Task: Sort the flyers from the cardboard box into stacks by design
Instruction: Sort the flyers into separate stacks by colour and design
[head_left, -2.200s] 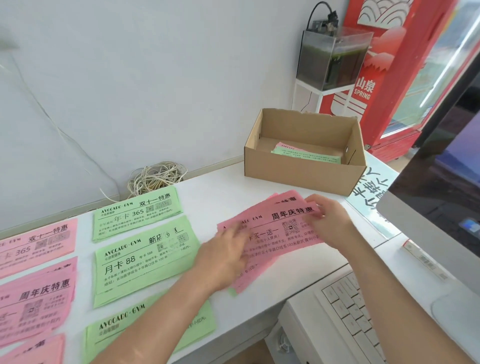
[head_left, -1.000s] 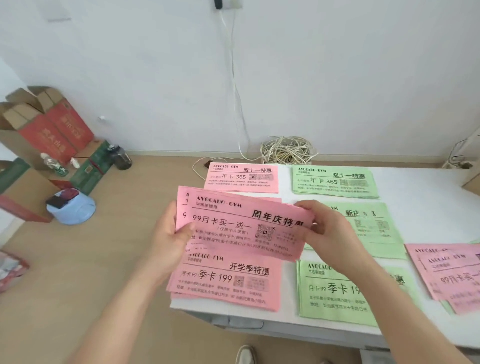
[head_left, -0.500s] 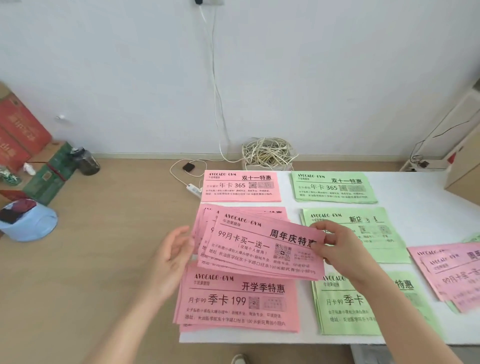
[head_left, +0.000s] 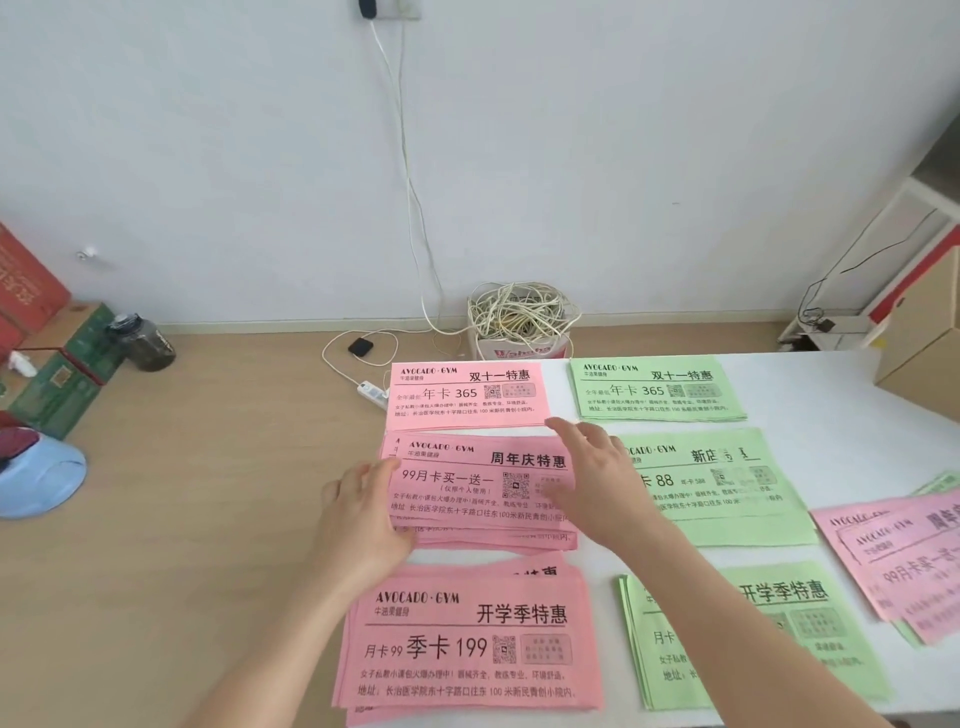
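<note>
1. Six stacks lie sorted on the white counter (head_left: 841, 395). The pink col. runs down its left edge: pink 365 stack (head_left: 467, 397) at the far-left corner, anniversary stack (head_left: 493, 540) in the middle, pink 199 stack (head_left: 467, 644) at the near edge. The green col. sits just beside it to the right: green 365 stack (head_left: 654, 389), green 88 stack (head_left: 727, 488), green 199 stack (head_left: 789, 623).
2. The top flyer (head_left: 467, 480), pink anniv. design, lies flat on the anniversary stack, roughly squared w/ the sheets below.
3. The left grip (head_left: 363, 512) is flat w/ fingers straight against the stack's left end. The right grip (head_left: 597, 478) is wide, fingers extended over its right end. Neither holds anything.
4. Still to sort, by the look of it: a loose pile (head_left: 904, 561) at the counter's right edge, pink on top w/ green peeking out beneath. The cardboard box (head_left: 924, 332) shows at far right but its inside is out of view, so what remains there can't be told.
5. Vs. half a sec. ago: the right grip then pinched this flyer by its right end, tilted above the stack, and the left hovered open beside it. Now the flyer is down and both hands have let go.
</note>
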